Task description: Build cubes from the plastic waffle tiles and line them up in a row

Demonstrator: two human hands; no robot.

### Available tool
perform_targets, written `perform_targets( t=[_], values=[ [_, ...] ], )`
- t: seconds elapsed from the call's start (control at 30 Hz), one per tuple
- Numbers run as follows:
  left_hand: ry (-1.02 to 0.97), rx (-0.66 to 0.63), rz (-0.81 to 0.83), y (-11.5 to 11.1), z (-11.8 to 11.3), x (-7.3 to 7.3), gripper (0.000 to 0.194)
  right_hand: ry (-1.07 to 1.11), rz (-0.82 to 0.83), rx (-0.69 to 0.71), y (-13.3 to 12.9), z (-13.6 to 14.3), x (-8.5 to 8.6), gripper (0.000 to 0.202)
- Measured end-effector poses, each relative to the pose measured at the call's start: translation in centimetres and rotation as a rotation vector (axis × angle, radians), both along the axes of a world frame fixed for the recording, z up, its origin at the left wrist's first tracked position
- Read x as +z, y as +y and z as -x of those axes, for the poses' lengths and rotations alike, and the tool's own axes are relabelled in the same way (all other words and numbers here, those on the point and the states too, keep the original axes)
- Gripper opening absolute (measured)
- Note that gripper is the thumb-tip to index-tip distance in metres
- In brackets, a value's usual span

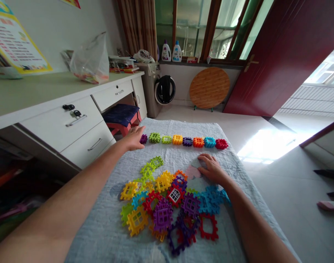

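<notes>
My left hand (135,138) is at the left end of a row of small plastic cubes, its fingers apart beside the purple cube (143,138). From there the row runs right through a green cube (154,137), a yellow cube (177,139) and others to a red cube (221,144). Palm down on the cloth (161,120), my right hand (211,167) lies below the row's right part, fingers spread and holding nothing. Between my forearms is a loose pile of flat toothed pieces, among them a purple piece (162,215), a red piece (175,195) and blue pieces (210,200).
A white desk (46,86) with drawers stands at the left, with a plastic bag (91,60) on it. Beyond the cloth are a stool (121,115), a washing machine (150,87) and a round wooden board (210,87). A dark red door (273,54) is at the right.
</notes>
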State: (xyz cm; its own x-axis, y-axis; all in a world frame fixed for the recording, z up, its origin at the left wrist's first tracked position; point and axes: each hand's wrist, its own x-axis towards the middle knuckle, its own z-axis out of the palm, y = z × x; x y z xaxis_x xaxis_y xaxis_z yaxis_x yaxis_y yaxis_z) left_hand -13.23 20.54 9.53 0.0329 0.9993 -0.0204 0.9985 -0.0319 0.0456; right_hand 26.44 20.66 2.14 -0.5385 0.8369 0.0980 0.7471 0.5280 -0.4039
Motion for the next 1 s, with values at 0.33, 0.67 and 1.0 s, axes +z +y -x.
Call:
perform_targets(
  t=[0.33, 0.67, 1.0],
  values=[
    [-0.263, -0.485, 0.087, -19.9, -11.2, 0.0, 0.110, 0.123, 0.144, 0.280, -3.0, 1.5, 3.8, 0.054],
    [-0.129, -0.526, -0.193, -22.6, -16.8, -4.4, 0.094, 0.101, 0.098, 0.294, -3.2, 2.4, 2.8, 0.050],
    [-0.111, -0.563, -0.213, -17.6, -16.1, -5.4, 0.068, 0.186, 0.105, 0.206, -1.9, 1.8, 1.6, 0.041]
  ],
)
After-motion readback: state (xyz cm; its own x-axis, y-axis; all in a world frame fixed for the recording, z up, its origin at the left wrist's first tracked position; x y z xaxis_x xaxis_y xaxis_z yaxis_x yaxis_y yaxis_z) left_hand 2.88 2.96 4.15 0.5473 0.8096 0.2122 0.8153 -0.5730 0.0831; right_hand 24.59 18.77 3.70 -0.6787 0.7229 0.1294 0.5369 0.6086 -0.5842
